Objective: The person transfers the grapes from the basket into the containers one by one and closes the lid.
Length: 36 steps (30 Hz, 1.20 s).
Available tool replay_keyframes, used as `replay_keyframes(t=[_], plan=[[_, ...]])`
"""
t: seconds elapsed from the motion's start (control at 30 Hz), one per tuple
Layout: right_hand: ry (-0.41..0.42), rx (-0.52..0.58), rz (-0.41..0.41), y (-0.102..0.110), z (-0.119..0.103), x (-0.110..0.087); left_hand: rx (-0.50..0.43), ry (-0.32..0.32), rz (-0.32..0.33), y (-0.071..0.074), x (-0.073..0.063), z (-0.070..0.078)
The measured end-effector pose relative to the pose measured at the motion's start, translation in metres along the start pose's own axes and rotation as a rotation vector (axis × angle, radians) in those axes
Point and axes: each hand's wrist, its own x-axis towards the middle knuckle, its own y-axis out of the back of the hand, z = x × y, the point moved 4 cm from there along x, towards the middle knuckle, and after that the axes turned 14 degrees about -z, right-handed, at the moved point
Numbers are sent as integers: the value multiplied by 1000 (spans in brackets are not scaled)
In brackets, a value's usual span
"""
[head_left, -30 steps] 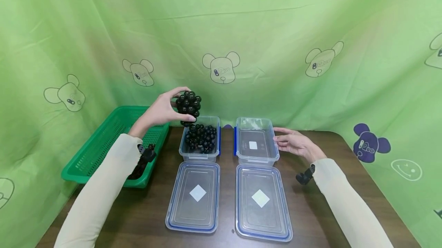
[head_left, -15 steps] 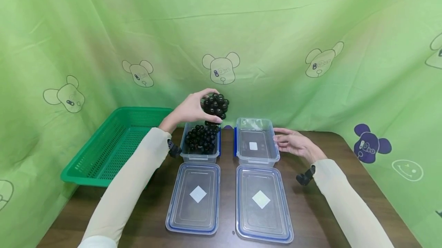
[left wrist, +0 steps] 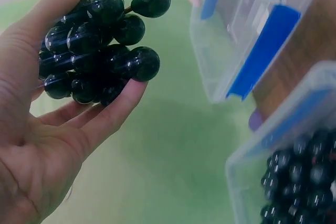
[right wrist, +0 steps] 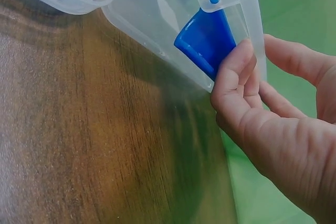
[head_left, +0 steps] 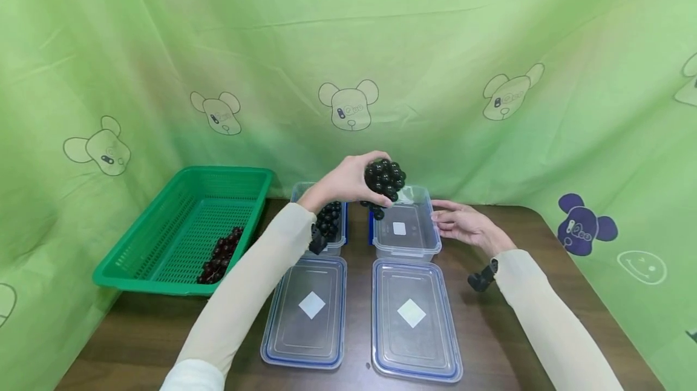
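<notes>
In the head view my left hand [head_left: 351, 182] grips a bunch of dark grapes [head_left: 385, 178] in the air, over the near left side of the right-hand clear plastic container [head_left: 403, 230]. Thumb and fingers wrap around the bunch in the left wrist view, where single grapes [left wrist: 151, 1] stick out past the fingertips. My right hand [head_left: 463, 224] rests against that container's right side; in the right wrist view its fingers [right wrist: 231, 77] touch the wall by a blue latch [right wrist: 207, 43]. Only a pale label shows inside. The left container [head_left: 302, 191] holds more dark grapes [head_left: 328, 218], partly hidden by my left arm.
A green basket [head_left: 130, 239] with reddish-dark grapes [head_left: 220, 255] stands at the left. Two clear lids with blue seals, the left lid [head_left: 305, 336] and the right lid [head_left: 416, 342], lie in front of the containers. A green curtain [head_left: 425, 76] hangs behind the table [head_left: 506, 318].
My left hand has carried the bunch of grapes rightward, from above the left container to the right one. The grapes in the basket have come into view. My right hand has stayed in place.
</notes>
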Motion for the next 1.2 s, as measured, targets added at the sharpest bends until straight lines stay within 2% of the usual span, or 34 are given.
replay_keyframes(t=[0.17,0.27,0.47,0.6,0.73,0.97,1.2], plan=[[-4,7,-7,0,-1,0,14,-43,-21,-23,18,9],[4,3,-19,1,-1,-1,24,-44,-35,-38,27,13],[17,22,-31,3,0,-4,149,26,-74,-68,45,14],[19,9,-39,3,2,-3,224,83,-127,-83,51,11],[13,-8,-40,2,1,-1,308,116,-201,-94,55,10],[16,18,-31,1,-2,-1,405,67,-288,-106,58,15],[14,55,-29,1,1,-1,464,71,-386,-115,66,21]])
